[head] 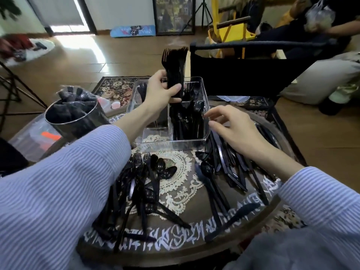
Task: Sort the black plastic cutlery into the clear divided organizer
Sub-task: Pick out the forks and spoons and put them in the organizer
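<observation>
Head view shows the left hand [162, 89] gripping a bundle of black plastic forks [174, 70] by the handles, tines up, held above the far part of the clear divided organizer [206, 121] on the round patterned surface [194, 236]. Black spoons [188, 119] stand in the organizer's near right compartment; its near left compartment shows bare bottom. The right hand [232, 131] hovers just right of the organizer, fingers relaxed and spread, holding nothing. Loose forks and spoons [144, 184] lie in a pile near left, and black knives [231, 162] lie near right. A dark cylindrical container [76, 117] of wrapped cutlery stands on the left.
</observation>
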